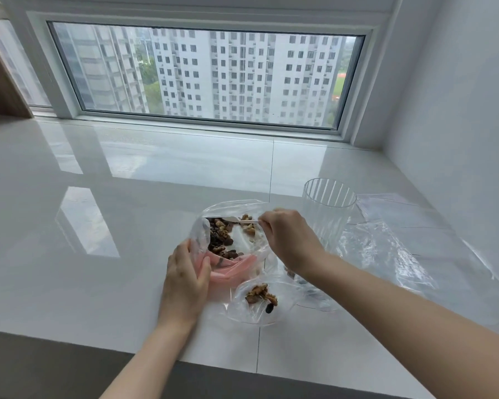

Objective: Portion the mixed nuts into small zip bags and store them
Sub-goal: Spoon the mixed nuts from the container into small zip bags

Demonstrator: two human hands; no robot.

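Both forearms reach in from the bottom of the frame toward the big bag of mixed nuts (228, 240), which lies open on the white counter (98, 283) just below the middle of the picture. Its pink zip strip faces the person, and walnuts and dark dried fruit sit heaped against its left side.

Left hand (185, 277) curls its thumb and fingers round the bag's left edge beside the zip, holding the mouth apart. Right hand (288, 240) hovers over the bag's upper right, wrist bent down, fingers pinching a thin white utensil (247, 222) whose tip lies among the nuts; whether it is a spoon or a fork I cannot tell.

A small zip bag (260, 300) with a modest portion of nuts lies just below the big bag, touching it. To do this scoop well, I judge the left hand should keep the mouth wide and flat while the utensil takes a small load and carries it low to the small bag, so nothing rolls onto the counter.

Right of centre stands a clear ribbed cup (329, 208), and more clear plastic bags (401, 249) lie spread beyond it at the right.
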